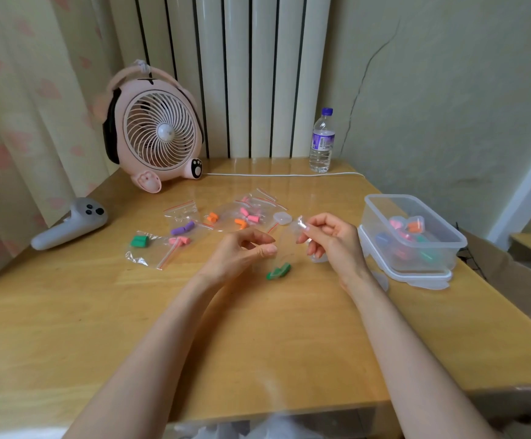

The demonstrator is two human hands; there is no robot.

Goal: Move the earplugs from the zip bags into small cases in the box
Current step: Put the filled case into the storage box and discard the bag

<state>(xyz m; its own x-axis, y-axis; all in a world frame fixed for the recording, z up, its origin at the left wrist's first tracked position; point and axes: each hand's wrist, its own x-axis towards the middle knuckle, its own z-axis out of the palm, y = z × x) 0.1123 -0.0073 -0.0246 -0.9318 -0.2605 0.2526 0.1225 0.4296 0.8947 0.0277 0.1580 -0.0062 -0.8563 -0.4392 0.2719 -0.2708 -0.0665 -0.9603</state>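
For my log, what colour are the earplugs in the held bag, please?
Green earplugs, clearest in the head view.

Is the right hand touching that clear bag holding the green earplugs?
Touching. The head view shows the right hand pinching the top corner of the zip bag between its fingertips.

Bottle label unreadable; cases inside the box blurred together.

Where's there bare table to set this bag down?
Bare wood spans the near left of the table, between its front edge and the controller and zip bags. A smaller patch lies between the bottle and the box. The middle, from fan to box, is crowded with bags.
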